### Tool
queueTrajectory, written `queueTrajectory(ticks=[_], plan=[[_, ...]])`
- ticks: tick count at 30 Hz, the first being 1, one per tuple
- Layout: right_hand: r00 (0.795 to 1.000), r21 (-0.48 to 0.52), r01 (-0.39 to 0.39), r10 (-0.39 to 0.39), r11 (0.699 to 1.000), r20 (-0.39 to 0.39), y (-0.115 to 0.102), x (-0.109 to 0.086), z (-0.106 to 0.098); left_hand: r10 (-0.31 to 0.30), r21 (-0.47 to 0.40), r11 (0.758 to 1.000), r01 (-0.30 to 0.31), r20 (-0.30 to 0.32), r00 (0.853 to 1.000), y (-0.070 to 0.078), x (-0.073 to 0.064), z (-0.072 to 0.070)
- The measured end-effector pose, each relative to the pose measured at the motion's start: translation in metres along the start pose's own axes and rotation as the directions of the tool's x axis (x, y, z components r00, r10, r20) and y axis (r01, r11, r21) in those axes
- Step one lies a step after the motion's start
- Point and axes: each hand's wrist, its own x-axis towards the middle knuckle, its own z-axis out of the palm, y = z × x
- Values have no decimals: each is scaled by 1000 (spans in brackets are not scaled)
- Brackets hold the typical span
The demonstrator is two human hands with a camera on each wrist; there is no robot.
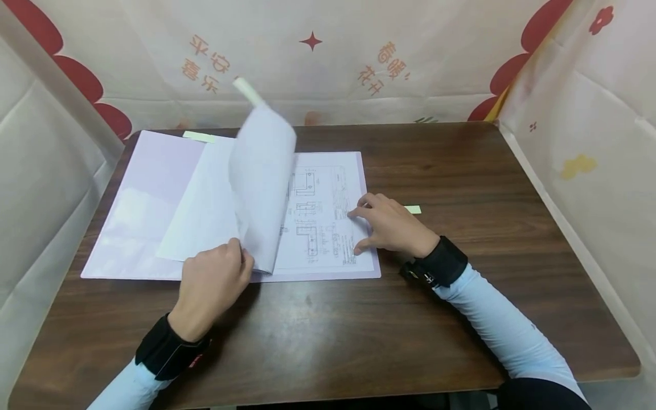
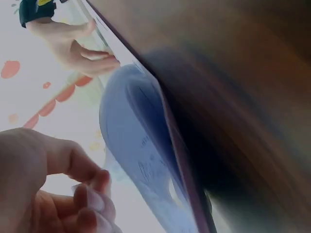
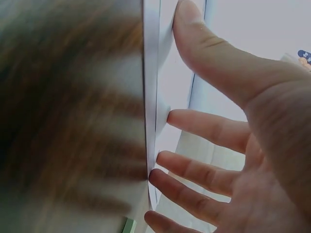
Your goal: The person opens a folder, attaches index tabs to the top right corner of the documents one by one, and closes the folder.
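Note:
An open pale lilac folder (image 1: 154, 165) lies on the table with white sheets in it. My left hand (image 1: 214, 282) pinches the lower edge of a curled sheet (image 1: 263, 171), which stands up bowed over the middle of the folder. In the left wrist view the fingers (image 2: 92, 199) of that hand are curled in beside the bowed paper (image 2: 131, 131). My right hand (image 1: 392, 225) rests with spread fingers on the right edge of a sheet with printed technical drawings (image 1: 318, 228). The right wrist view shows its fingertips (image 3: 175, 116) touching the paper.
A pale green tab (image 1: 248, 91) sticks up from the raised sheet. Another green tab (image 1: 200, 136) shows at the folder's top left, and a third green tab (image 1: 413, 209) beyond the right hand. Printed curtains (image 1: 307, 74) surround the brown wooden table (image 1: 435, 165) at the back and sides.

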Motion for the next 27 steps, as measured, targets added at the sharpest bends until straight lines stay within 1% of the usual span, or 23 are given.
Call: queueTrajectory(ticks=[2, 5, 8, 11, 13, 18, 20, 24, 27], plan=[[1000, -4, -15, 15, 1000, 1, 0, 0, 0, -25, 21, 999, 25, 2, 1000, -6, -4, -1], [999, 5, -34, 34, 999, 11, -1, 0, 0, -59, 46, 997, 57, 36, 998, -13, -7, -2], [999, 15, -51, 50, 999, 20, -2, -1, 0, -75, 58, 996, 71, 71, 995, -18, -11, -1], [998, 23, -56, 55, 998, 24, -3, -1, 0, -70, 62, 996, 65, 87, 994, -20, -13, -1], [998, 25, -54, 53, 998, 26, -4, -1, 0, -66, 63, 996, 59, 108, 992, -21, -13, -1], [998, 19, -49, 48, 999, 31, -4, -3, 1, -77, 46, 997, 69, 200, 977, -22, -11, 1], [998, 16, -48, 47, 999, 31, -4, -3, 2, -82, 48, 996, 73, 226, 971, -22, -10, 1], [998, 15, -48, 48, 999, 32, -4, -3, 2, -80, 72, 995, 64, 249, 965, -21, -10, 1], [998, 13, -47, 47, 999, 40, -4, -2, 2, -62, 74, 996, 45, 246, 967, -19, -9, -1]])
